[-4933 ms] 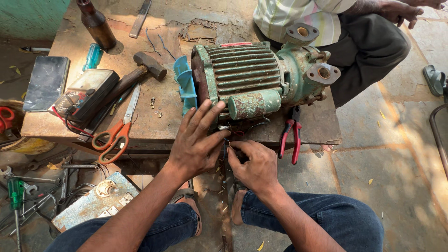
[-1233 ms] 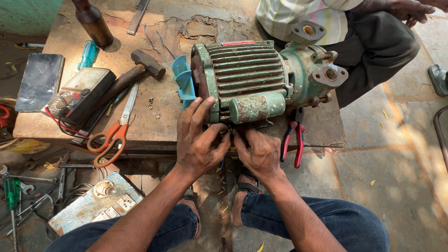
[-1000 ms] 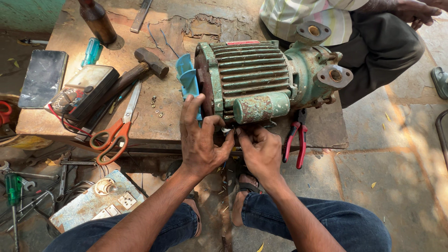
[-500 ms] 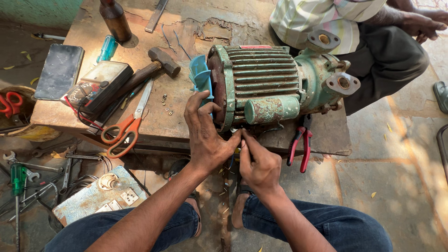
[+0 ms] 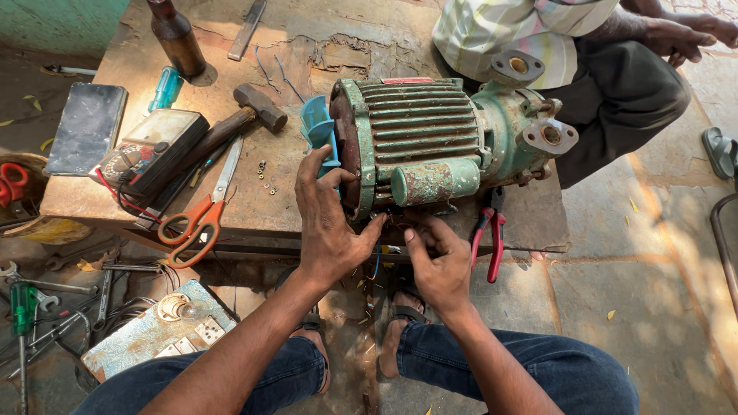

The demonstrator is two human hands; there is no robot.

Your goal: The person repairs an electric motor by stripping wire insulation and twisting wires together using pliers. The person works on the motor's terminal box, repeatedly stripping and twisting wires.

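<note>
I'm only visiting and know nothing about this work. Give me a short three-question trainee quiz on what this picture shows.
1. True or false: the left hand rests on the end of the green motor that has the blue fan.
2. Which tool lies on the bench just right of the right hand?
A. red-handled pliers
B. a saw
C. a paintbrush
3. Fill in: the orange-handled scissors lie below the ______ with a wooden handle.

Key: 1 true; 2 A; 3 hammer.
</note>
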